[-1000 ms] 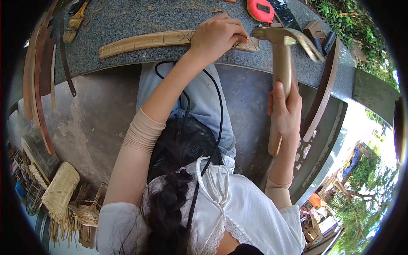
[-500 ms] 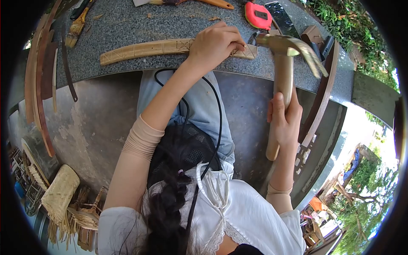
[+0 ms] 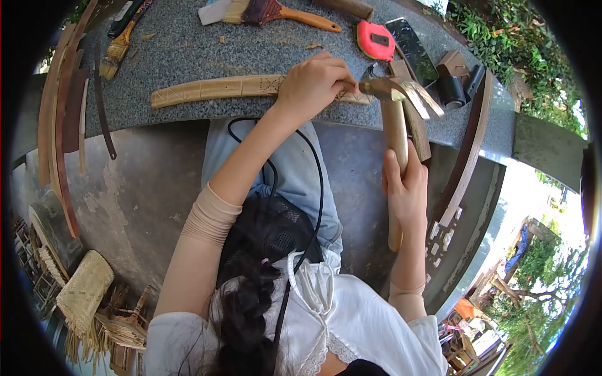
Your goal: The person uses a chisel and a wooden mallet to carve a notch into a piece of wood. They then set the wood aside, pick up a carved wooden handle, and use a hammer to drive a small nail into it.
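Observation:
A claw hammer (image 3: 394, 128) is gripped round its wooden handle by my right hand (image 3: 407, 188). Its head sits just right of my left fingertips, claw pointing right. My left hand (image 3: 313, 81) rests over the right part of a curved, pale wooden strip (image 3: 213, 91) near the table's front edge. Thumb and fingertips are pinched together there; what they hold, if anything, is too small to tell. Pencil lines and crosses mark the strip, with dark dots near the hand.
On the stone table (image 3: 188, 53) lie a red tape measure (image 3: 375, 41), a phone (image 3: 412, 50), paintbrushes (image 3: 269, 12) and a wooden block (image 3: 414, 125). Long wood strips (image 3: 61, 125) overhang the left edge, and another (image 3: 467, 150) the right. A black cable (image 3: 323, 163) hangs over my lap.
The hammer and my right hand have moved left, bringing the head close to my left fingertips. My left hand keeps its pinch over the strip. The view has shifted slightly.

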### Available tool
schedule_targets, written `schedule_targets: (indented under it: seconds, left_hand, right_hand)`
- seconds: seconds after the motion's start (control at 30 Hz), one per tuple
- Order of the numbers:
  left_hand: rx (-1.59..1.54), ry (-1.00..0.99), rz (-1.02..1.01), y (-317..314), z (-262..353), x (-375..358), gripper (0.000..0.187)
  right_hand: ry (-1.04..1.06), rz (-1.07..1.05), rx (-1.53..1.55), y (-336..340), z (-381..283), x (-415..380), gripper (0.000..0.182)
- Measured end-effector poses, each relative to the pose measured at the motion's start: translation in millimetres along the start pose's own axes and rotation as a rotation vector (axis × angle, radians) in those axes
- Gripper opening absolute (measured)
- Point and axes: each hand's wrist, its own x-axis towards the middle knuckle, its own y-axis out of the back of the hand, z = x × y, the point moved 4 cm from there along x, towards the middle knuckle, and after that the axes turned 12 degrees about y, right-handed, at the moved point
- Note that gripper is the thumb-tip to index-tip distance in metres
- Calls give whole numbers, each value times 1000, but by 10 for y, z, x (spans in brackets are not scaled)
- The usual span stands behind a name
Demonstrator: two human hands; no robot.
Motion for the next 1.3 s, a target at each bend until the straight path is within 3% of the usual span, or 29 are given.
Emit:
schedule_targets:
  seconds: [0.37,0.43,0.53,1.3]
  left_hand:
    - [-41,45,-21,-6,-17,22,8]
    - [-156,107,9,-14,-59,54,8]
    - [-77,160,-20,-11,-45,68,9]
    - [5,21,-17,-35,-8,26,8]
  right_hand:
    - [-152,6,137,-198,183,-84,32]
    - [-160,3,156,-198,170,-82,33]
    - [-172,8,194,-200,178,-86,34]
    - [-203,7,178,-130,158,-60,41]
